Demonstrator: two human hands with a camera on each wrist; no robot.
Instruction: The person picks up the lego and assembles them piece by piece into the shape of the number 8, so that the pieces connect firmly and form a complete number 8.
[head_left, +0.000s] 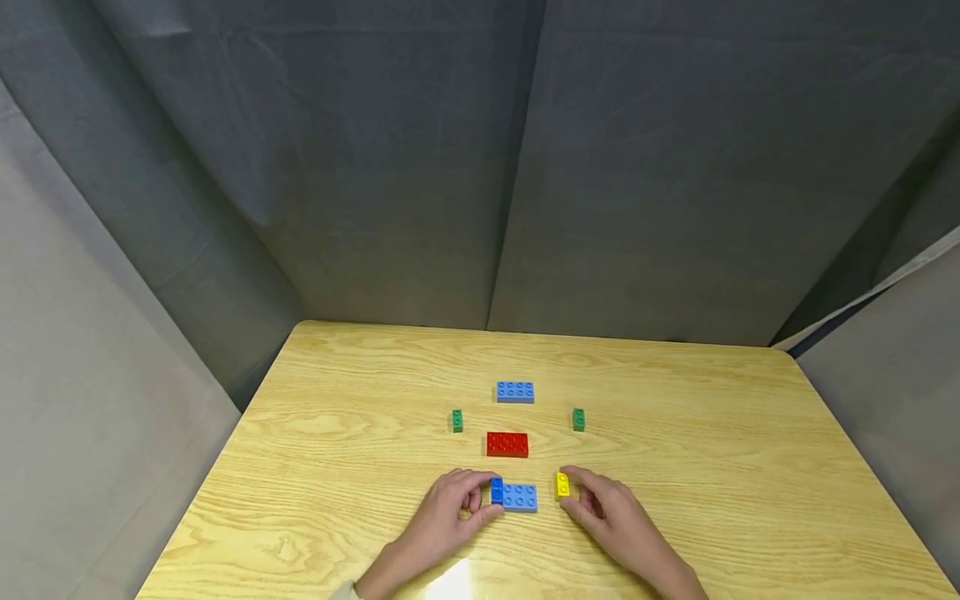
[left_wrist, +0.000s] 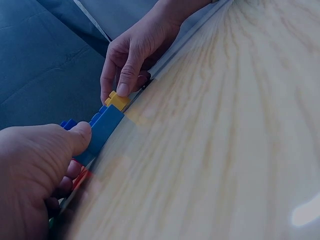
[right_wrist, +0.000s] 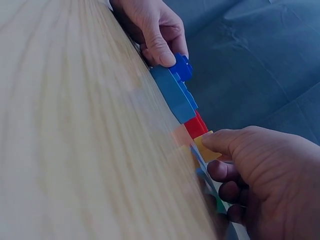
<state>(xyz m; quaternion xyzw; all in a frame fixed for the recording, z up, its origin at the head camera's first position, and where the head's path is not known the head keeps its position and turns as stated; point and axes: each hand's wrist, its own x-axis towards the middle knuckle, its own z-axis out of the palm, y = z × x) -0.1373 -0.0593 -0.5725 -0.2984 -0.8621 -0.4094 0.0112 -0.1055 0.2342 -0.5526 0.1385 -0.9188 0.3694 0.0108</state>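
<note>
My left hand pinches a small dark blue brick between thumb and forefinger. That brick sits on the left end of a light blue brick; whether it is pressed fully down I cannot tell. To the right, my right hand pinches a small yellow brick, thumb at the near end and forefinger at the far end. A gap of table separates the yellow brick from the light blue one. In the right wrist view the dark blue brick stands higher than the light blue brick.
Behind the hands lies a red brick. Farther back is a second light blue brick, with a small green brick on the left and another green brick on the right. Grey curtains surround the wooden table.
</note>
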